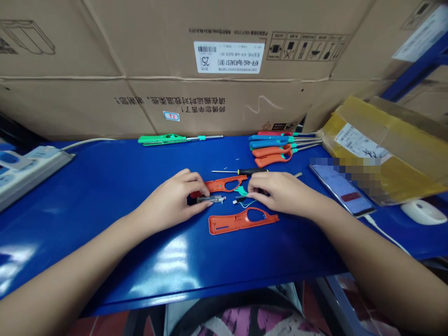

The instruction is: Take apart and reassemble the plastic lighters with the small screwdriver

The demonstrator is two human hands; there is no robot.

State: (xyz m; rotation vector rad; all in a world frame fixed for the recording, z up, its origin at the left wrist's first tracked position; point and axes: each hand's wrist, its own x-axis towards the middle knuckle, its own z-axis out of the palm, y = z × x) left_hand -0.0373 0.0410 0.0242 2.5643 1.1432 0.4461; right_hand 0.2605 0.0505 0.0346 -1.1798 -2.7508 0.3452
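Observation:
Between its thumb and fingers my left hand grips a clear lighter fuel tank, low over the table. Just behind it lies an orange lighter handle half, partly covered by those fingers. My right hand is closed in a pinch at a teal lighter part with thin wires; a metal tube end shows beyond the knuckles. Exactly which piece the right fingertips hold is hidden. Nearer me rests the other orange handle half, its inner side up. A black-handled screwdriver lies behind my right hand.
Several long-nosed lighters are piled at the back, with a green one further left. On the right are a phone, a white mouse and a yellow-taped parcel. A power strip stands left; a large carton backs the blue table.

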